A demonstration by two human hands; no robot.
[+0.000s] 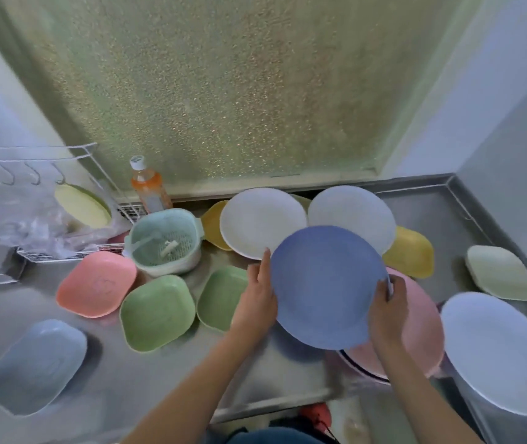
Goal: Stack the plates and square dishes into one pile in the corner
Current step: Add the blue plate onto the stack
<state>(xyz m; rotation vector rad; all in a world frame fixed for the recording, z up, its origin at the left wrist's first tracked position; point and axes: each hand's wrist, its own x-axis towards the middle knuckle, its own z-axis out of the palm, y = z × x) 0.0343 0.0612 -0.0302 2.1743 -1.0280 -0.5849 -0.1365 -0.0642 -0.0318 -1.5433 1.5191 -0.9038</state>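
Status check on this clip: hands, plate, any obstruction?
Both hands, left and right, gripping round blue plate by its edges. Plate held above round pink plate. Corner of steel counter bare, nothing blocking.

Six round plates (326,286), seven square dishes (158,312)
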